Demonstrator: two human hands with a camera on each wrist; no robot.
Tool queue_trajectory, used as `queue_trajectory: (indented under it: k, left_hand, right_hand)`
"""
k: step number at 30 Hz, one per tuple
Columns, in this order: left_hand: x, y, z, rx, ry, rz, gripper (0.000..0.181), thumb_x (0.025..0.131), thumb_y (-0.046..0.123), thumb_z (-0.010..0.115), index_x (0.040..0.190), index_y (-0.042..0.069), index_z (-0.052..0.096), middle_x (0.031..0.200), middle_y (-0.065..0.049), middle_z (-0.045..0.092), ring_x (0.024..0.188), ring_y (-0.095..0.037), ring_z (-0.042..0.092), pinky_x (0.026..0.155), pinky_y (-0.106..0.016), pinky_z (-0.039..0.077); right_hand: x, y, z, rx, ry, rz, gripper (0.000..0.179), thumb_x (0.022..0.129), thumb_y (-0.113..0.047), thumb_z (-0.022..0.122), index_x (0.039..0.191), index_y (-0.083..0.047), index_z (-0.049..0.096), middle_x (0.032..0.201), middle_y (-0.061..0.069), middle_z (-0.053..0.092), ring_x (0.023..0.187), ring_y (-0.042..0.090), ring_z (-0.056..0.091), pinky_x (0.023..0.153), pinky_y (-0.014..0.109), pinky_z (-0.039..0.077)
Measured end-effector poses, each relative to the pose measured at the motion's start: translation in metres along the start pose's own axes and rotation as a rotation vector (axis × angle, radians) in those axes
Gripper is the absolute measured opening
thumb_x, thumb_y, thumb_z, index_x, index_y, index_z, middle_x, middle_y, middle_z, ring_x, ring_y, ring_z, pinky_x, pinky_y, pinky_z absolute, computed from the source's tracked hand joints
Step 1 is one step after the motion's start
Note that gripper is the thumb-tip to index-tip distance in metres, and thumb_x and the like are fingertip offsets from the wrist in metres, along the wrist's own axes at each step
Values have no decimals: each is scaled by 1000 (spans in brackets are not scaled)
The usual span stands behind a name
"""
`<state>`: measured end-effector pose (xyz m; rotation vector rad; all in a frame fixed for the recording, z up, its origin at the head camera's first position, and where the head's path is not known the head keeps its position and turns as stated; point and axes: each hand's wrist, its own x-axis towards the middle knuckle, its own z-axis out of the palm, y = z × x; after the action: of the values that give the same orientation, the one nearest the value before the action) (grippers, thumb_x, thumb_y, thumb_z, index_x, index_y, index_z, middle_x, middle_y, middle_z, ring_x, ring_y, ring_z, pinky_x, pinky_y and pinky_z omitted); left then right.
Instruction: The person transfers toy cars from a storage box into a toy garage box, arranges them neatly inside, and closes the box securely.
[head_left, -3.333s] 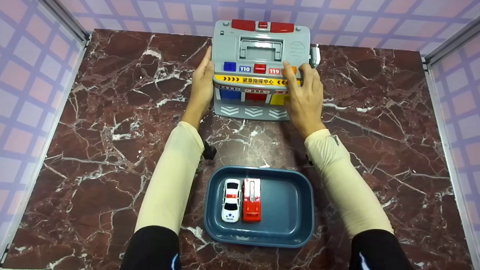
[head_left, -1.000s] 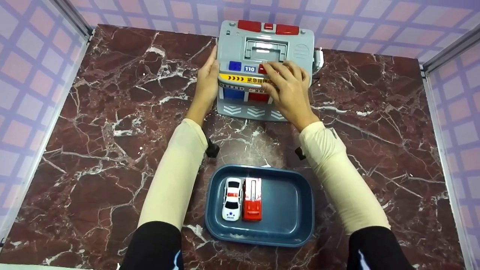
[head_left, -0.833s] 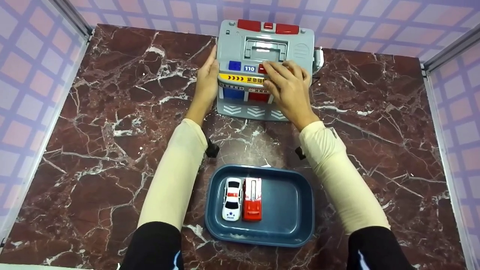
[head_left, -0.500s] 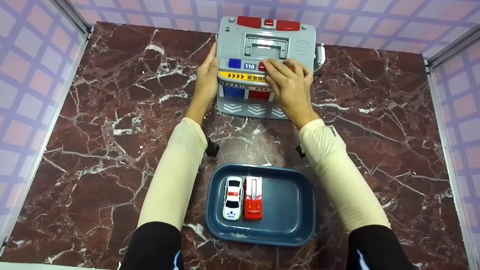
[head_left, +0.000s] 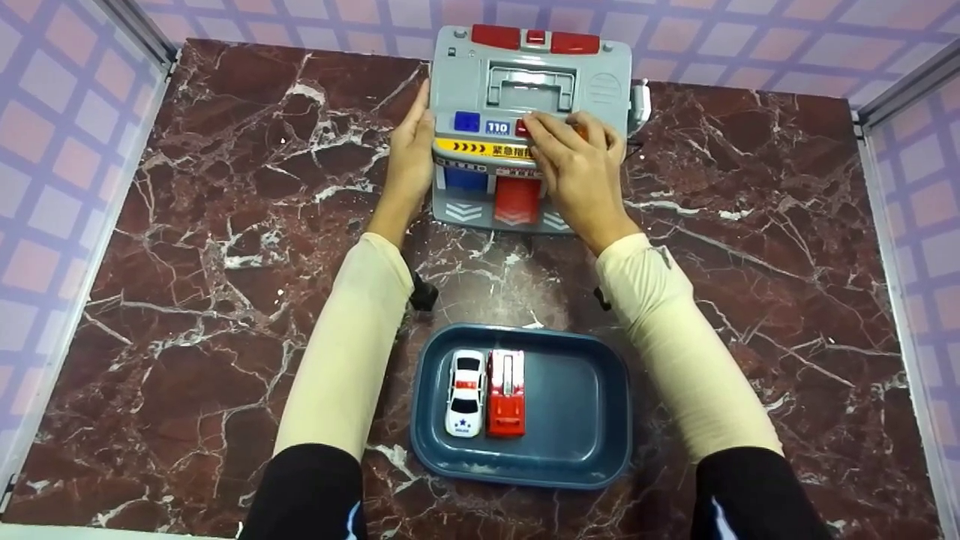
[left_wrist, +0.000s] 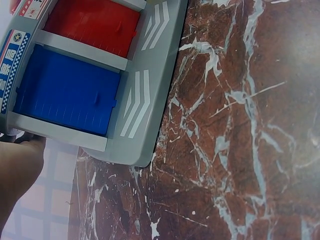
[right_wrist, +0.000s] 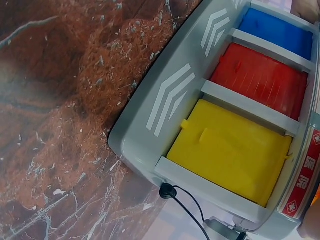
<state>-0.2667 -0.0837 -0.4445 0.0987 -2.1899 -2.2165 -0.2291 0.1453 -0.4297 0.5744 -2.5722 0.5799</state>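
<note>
A grey toy emergency-station garage [head_left: 457, 82] stands at the back of the table. My left hand [head_left: 411, 161] rests along its left side, fingers fairly straight. My right hand [head_left: 581, 169] lies over the front right of the roof, a fingertip on the red button [head_left: 523, 127] and the thumb by the yellow strip. Beneath, the red door [head_left: 517, 199] swings out over the ramp in the head view, though both wrist views show it within its frame. The blue door [left_wrist: 70, 92] and yellow door [right_wrist: 230, 150] are closed; my right hand hides the yellow one in the head view.
Nearer me, a dark blue tray [head_left: 585, 480] holds a white police car [head_left: 465, 394] and a red fire truck [head_left: 507, 394] side by side. A white handle [head_left: 640, 105] juts from the garage's right side, with a black cord [right_wrist: 187, 200] below. Patterned walls surround the marbled table.
My right hand has shifted left from the orange button to the red one. The red door, closed half a second ago, now extends outward. My left hand stays at the garage's side.
</note>
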Motion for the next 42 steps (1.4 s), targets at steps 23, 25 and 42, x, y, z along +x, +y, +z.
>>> queue_trajectory:
  k: [23,25,42]
  left_hand:
    - [-4,-1,-2,22,-5,15,50,109,22,41,158,22,31,158,0,41,145,-9,36,117,-15,25]
    - [-4,0,-2,23,-3,8,50,109,22,41,158,23,31,158,1,41,144,-8,36,117,-15,25]
    - [-1,-1,-2,15,-21,40,51,109,23,39,159,19,29,161,-1,37,147,-8,32,117,-12,22]
  right_hand:
    - [-14,-17,-37,231,63,-98,46,97,-25,66,140,-9,60,145,12,57,133,35,51,119,45,31]
    - [-20,-29,-48,313,136,-154,45,93,-20,71,135,-5,62,140,14,60,129,33,55,117,41,37]
    - [-103,-72,-83,533,25,-327,47,82,-19,82,124,-1,68,128,17,67,118,31,64,105,33,50]
